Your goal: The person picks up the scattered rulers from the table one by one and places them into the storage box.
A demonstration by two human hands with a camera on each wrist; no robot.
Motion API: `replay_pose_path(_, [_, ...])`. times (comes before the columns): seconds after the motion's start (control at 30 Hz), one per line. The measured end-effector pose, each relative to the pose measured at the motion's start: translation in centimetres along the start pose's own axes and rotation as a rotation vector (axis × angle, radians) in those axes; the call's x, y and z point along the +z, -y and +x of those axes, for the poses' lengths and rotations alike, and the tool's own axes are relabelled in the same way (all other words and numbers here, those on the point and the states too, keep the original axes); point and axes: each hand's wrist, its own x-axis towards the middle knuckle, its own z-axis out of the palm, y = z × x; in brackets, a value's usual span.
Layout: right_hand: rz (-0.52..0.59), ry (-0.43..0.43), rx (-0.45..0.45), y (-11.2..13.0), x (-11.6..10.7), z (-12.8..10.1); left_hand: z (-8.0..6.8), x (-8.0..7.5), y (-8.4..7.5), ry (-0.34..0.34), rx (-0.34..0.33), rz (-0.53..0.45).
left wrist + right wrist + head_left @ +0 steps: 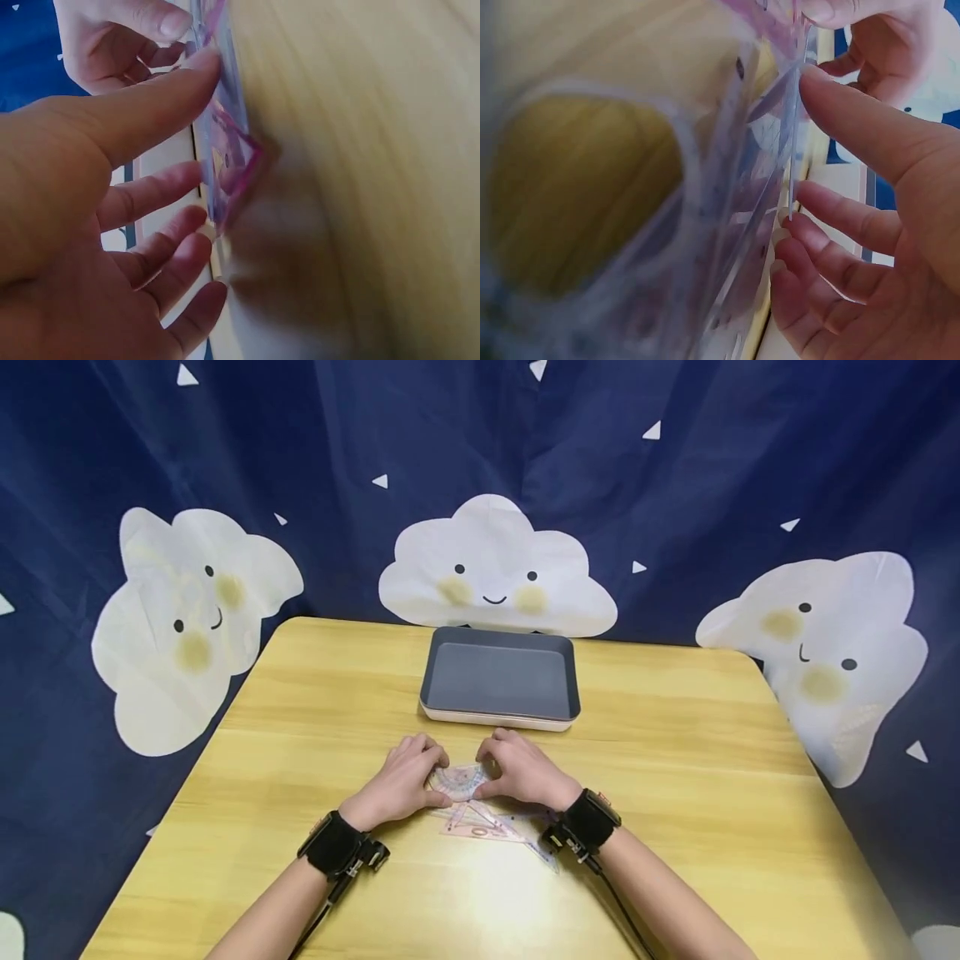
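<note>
A clear protractor (459,782) is held between both hands, above the middle front of the table. My left hand (400,782) pinches its left end, the thumb on the near side and fingers behind. At the right end my right hand (522,770) grips it likewise, seen closer in the right wrist view with the thin plastic edge (793,150) between thumb and fingers. Just below the hands, a clear pink-marked set square (480,832) overlaps other transparent drawing pieces, one a bluish triangle (543,855). Their exact overlap is blurred in the wrist views.
A dark grey rectangular tray (498,681) with a pale outer side stands beyond the hands, near the table's back edge. The wooden table (315,693) meets a navy curtain (337,460) with cloud prints. Each wrist wears a black strap with a camera and cable.
</note>
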Motion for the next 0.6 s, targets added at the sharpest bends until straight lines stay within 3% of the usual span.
replay_pose_path(0.13, [-0.009,0.022,-0.002,0.0,0.5,0.0,-0.2,0.5,0.2,0.025,0.014,-0.019])
replay_pose_path(0.3, [-0.001,0.015,-0.007,-0.3,0.7,0.1,-0.4,0.7,0.3,-0.021,0.065,-0.001])
replay_pose_path(0.5, [0.143,0.030,-0.030,-0.8,0.2,0.5,-0.1,0.2,0.2,-0.113,0.135,0.018])
replay_pose_path(0.6, [0.226,0.049,-0.033,-0.8,-0.3,0.5,0.1,0.1,0.4,-0.092,0.141,-0.063])
